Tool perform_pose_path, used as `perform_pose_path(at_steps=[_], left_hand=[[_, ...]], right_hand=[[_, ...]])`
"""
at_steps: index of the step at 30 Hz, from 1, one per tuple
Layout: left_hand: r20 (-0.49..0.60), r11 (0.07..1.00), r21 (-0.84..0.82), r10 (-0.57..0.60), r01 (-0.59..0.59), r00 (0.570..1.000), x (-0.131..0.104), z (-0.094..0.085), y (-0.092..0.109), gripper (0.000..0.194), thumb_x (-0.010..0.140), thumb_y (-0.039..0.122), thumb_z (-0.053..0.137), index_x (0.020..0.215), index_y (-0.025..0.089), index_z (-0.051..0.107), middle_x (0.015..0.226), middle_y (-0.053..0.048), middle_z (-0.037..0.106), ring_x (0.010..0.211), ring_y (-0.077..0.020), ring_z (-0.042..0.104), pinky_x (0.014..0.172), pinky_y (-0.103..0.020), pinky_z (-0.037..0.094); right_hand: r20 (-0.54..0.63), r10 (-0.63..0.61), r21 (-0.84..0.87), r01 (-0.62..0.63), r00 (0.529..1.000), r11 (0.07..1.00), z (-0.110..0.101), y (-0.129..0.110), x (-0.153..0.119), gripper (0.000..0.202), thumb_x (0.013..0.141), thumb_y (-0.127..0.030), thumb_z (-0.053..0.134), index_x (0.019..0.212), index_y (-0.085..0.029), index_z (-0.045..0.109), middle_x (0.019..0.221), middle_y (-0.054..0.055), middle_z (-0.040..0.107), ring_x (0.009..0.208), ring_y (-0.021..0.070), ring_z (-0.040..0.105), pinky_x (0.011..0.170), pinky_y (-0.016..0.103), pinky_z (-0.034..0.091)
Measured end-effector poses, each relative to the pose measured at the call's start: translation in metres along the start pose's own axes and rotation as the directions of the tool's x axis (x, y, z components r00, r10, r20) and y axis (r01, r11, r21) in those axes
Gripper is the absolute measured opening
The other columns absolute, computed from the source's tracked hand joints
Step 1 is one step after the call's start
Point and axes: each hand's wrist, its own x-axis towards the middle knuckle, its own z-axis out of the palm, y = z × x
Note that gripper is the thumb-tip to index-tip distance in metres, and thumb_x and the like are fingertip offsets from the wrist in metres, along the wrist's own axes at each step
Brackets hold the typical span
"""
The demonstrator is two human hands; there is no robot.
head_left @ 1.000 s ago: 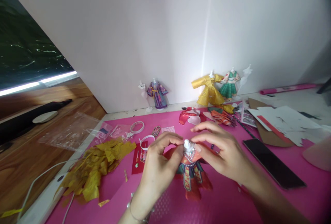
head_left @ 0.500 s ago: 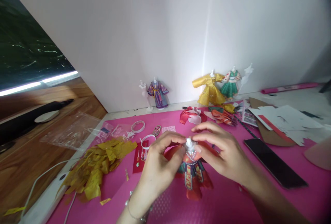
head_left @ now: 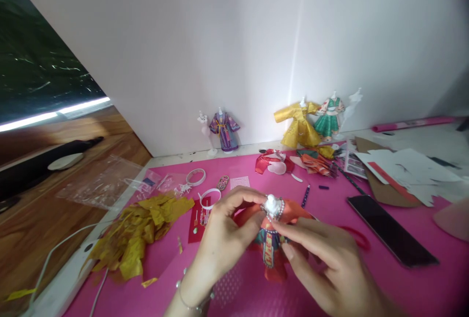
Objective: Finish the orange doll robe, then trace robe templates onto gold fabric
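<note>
I see the dressed figurine [head_left: 269, 254] between 2 hands, neck up, hem toward me. The left hand [head_left: 230, 229] pinches its shoulder; the right hand [head_left: 326, 253] touches near its bead string [head_left: 282, 205], whether gripping, I cannot tell.

orange-red dress [head_left: 275, 273]: cloth, slight sheen; bead string [head_left: 282, 206]: shiny; white bust [head_left: 271, 204]: smooth, plastic-looking; yellow dress [head_left: 300, 129]: satiny cloth; yellow scraps [head_left: 146, 224]: crumpled fabric; pink mat [head_left: 170, 263]: smooth; phone [head_left: 393, 231]: glossy; bag [head_left: 98, 185]: clear, crinkled plastic; cardboard [head_left: 388, 194]: matt; desk [head_left: 25, 239]: grained wood
</note>
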Motion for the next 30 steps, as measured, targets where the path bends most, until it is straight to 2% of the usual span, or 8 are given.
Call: perform_pose_path(at_steps=[5, 10, 20, 30], left_hand=[[-0.010, 1.000, -0.018, 0.005, -0.005, 1.000, 0.0009, 0.0009, -0.0013, 0.019, 0.083, 0.009, 0.066, 0.094, 0.023, 0.072, 0.097, -0.004, 0.071, 0.091, -0.0173, 0.070, 0.083, -0.030, 0.059], [-0.012, 0.999, -0.040, -0.008, 0.008, 1.000, 0.0005, 0.0012, -0.0012, 0.018, 0.082, 0.009, 0.068, 0.094, 0.022, 0.072, 0.096, -0.003, 0.072, 0.089, -0.0156, 0.070, 0.084, -0.028, 0.059], [-0.010, 0.998, -0.056, -0.006, 0.005, 1.000, -0.0001, 0.0021, -0.0023, 0.020, 0.083, 0.007, 0.066, 0.093, 0.023, 0.071, 0.096, -0.001, 0.071, 0.089, -0.0126, 0.069, 0.082, -0.023, 0.056], [-0.007, 1.000, -0.028, 0.007, -0.008, 1.000, -0.0006, 0.0028, -0.0058, 0.024, 0.083, 0.005, 0.064, 0.096, 0.025, 0.070, 0.096, 0.002, 0.069, 0.090, -0.0108, 0.067, 0.082, -0.021, 0.054]], right_hand=[[-0.019, -0.016, -0.043, 0.015, 1.000, 0.999, 0.0013, -0.0012, 0.0052, 0.036, 0.090, -0.010, 0.054, 0.122, -0.020, 0.066, 0.087, 0.003, 0.075, 0.075, 0.0143, 0.072, 0.065, 0.023, 0.058], [-0.034, -0.017, -0.058, 0.015, 0.999, 0.998, 0.0013, -0.0004, 0.0060, 0.037, 0.090, -0.010, 0.055, 0.124, -0.019, 0.064, 0.094, 0.005, 0.076, 0.079, 0.0160, 0.073, 0.067, 0.025, 0.059], [-0.016, -0.019, -0.056, 0.018, 1.000, 0.998, 0.0033, 0.0017, 0.0056, 0.037, 0.089, -0.010, 0.055, 0.124, -0.019, 0.063, 0.096, 0.006, 0.075, 0.079, 0.0157, 0.072, 0.067, 0.024, 0.058], [0.041, 0.016, -0.020, -0.015, 0.999, 1.000, 0.0044, 0.0036, 0.0015, 0.039, 0.091, -0.009, 0.054, 0.127, -0.021, 0.062, 0.104, 0.006, 0.073, 0.088, 0.0148, 0.071, 0.075, 0.025, 0.057]])
